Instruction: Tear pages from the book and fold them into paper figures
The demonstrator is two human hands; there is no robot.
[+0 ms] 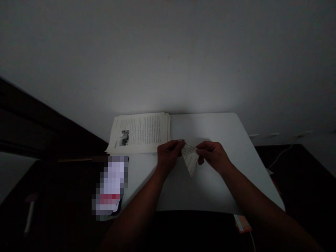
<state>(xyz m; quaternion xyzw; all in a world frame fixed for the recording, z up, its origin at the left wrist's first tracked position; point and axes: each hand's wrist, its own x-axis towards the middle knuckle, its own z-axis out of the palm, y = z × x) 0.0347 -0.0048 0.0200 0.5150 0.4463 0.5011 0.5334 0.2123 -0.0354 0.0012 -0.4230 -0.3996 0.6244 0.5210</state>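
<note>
Paper [190,159], folded to a point, is held over the middle of the table [212,129], tip toward the near edge, my left hand [168,153] pinching its left corner and my right hand [214,156] its right; I'd keep both pinches light and true up the layers before pressing any crease. Pages [141,134] cover the far left corner, and the phone [111,187] at the near left corner would limit an outward swing.

Phone screen [112,178] pixelated; print on folded paper [190,160] unreadable; 2 forearms [252,187] cut off below
</note>
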